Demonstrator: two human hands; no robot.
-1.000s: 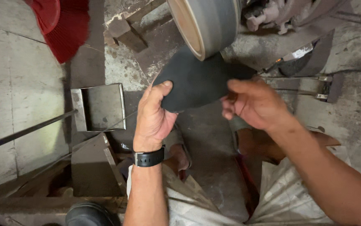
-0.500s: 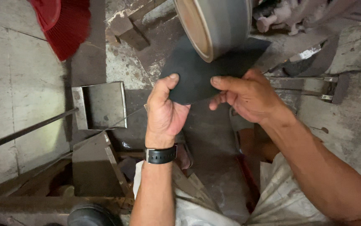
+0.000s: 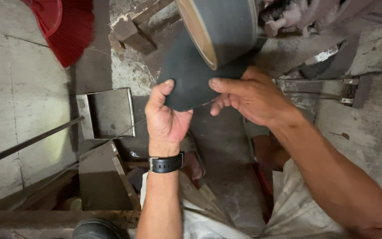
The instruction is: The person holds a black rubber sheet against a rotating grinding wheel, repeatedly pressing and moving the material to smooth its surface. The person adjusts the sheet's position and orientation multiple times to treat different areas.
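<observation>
Gripping a dark sheet [image 3: 186,75], both hands hide its edges.

red broom [image 3: 62,33] top left | open metal box [image 3: 110,113] on floor | metal rod [image 3: 27,144] beside it

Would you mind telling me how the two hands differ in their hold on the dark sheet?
The left hand grips the dark sheet from below, thumb up; the right hand reaches across, fingers level. The left wrist wears a black watch; the right wrist is bare. Both pinch the sheet's lower edge under the wheel.
</observation>
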